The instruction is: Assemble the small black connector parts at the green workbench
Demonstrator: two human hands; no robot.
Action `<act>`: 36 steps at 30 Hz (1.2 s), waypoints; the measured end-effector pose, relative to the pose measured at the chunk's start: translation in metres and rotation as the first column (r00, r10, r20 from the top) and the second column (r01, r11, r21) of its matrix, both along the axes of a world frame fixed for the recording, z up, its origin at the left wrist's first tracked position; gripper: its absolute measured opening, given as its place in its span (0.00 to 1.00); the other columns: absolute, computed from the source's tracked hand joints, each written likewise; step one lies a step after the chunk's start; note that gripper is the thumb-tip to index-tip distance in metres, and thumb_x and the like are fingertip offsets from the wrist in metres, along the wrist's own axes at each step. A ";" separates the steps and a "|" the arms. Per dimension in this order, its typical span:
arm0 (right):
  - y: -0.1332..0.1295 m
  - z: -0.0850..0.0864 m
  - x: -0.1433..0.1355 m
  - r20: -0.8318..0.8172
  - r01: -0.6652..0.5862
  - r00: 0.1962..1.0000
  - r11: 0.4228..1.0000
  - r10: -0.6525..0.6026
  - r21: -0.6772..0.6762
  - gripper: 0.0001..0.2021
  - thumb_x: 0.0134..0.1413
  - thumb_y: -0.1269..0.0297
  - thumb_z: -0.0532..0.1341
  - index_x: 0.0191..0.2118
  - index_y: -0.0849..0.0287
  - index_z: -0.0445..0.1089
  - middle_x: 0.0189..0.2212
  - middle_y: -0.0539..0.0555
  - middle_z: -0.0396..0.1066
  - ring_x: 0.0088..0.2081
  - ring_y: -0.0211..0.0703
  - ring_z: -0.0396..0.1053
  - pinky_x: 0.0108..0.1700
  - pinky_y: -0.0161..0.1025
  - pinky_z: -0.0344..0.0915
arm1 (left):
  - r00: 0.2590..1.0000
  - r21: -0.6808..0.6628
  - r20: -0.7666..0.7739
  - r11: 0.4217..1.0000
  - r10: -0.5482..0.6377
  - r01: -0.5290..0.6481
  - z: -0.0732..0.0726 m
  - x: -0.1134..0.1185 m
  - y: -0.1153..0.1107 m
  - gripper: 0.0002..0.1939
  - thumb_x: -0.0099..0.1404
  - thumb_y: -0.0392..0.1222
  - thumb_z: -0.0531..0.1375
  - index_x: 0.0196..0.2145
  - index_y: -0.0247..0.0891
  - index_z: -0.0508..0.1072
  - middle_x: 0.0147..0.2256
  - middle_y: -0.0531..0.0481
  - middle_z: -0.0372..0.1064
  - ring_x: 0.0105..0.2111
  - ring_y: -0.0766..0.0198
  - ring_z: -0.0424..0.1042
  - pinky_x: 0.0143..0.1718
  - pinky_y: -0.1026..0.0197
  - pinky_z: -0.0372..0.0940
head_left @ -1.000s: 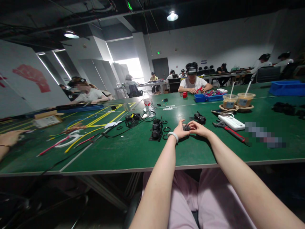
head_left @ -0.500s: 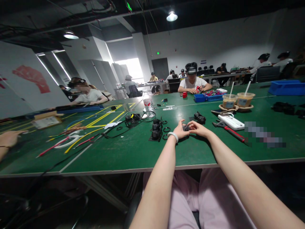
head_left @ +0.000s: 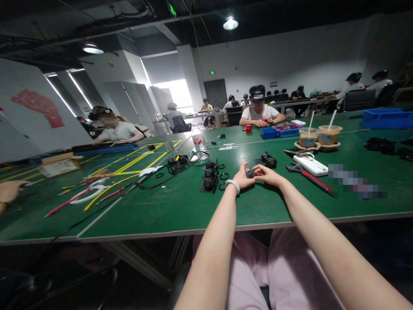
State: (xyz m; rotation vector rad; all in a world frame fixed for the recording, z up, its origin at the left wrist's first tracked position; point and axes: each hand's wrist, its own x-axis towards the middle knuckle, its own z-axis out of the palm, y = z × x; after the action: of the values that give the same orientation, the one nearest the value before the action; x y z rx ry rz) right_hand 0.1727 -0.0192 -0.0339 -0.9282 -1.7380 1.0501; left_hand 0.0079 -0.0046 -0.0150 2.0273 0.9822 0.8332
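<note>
I hold one small dark part (head_left: 250, 173) between my two hands, just above or on the green table (head_left: 180, 211); I cannot tell which. My left hand (head_left: 244, 177) closes around its left side, one finger raised, and my right hand (head_left: 267, 175) has a narrow grip at its right side, thumb and fingertips drawn together. One pale bangle (head_left: 232, 186) circles my left wrist.

To the left of my hands, three black units (head_left: 211, 175) stand in a row leading away from me, with three black rings (head_left: 223, 176) alongside. One more black assembly (head_left: 269, 160) lies just beyond my right hand.

Farther right I count one pair of red-handled pliers (head_left: 312, 178), one white case-like object (head_left: 311, 165) and two drink cups (head_left: 325, 136), each with one straw, in one carrier (head_left: 331, 147). Two small blue trays (head_left: 269, 133) sit side by side before one person (head_left: 258, 113) across from me, near one red block (head_left: 248, 128); one larger blue bin (head_left: 387, 119) is at the far right. At the left edge, one other person's hand (head_left: 11, 190) reaches over the table, near one cardboard box (head_left: 60, 167).
</note>
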 end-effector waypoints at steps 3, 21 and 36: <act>0.000 0.001 0.000 0.005 -0.002 1.000 1.000 0.002 0.003 0.19 0.38 0.67 0.60 0.41 0.58 0.60 0.32 0.51 0.65 0.35 0.36 0.64 0.40 0.38 0.60 | 1.000 0.019 -0.016 1.000 0.001 0.000 0.001 0.000 0.000 0.40 0.41 0.35 0.60 0.51 0.38 0.46 0.36 0.49 0.58 0.28 0.70 0.62 0.36 0.58 0.60; -0.001 0.005 -0.001 0.126 0.068 0.989 0.995 -0.077 0.079 0.13 0.44 0.63 0.56 0.39 0.60 0.65 0.37 0.55 0.67 0.38 0.39 0.64 0.44 0.40 0.59 | 1.000 0.043 -0.020 0.999 0.013 -0.012 -0.002 0.000 0.003 0.40 0.40 0.35 0.60 0.50 0.39 0.47 0.36 0.49 0.57 0.30 0.70 0.61 0.40 0.57 0.58; 0.002 0.002 0.000 0.166 0.105 0.978 0.988 -0.123 0.111 0.14 0.45 0.58 0.55 0.37 0.61 0.67 0.36 0.55 0.68 0.38 0.41 0.64 0.44 0.41 0.58 | 0.999 0.023 -0.028 1.000 0.015 -0.014 0.001 0.000 0.000 0.40 0.41 0.34 0.60 0.51 0.38 0.47 0.36 0.49 0.57 0.28 0.72 0.61 0.40 0.57 0.59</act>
State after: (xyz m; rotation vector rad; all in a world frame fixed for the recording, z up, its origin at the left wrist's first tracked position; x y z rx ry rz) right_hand 0.1723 -0.0171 -0.0319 -1.0669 -1.8372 0.8197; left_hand 0.0076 -0.0043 -0.0138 2.0593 1.0083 0.8286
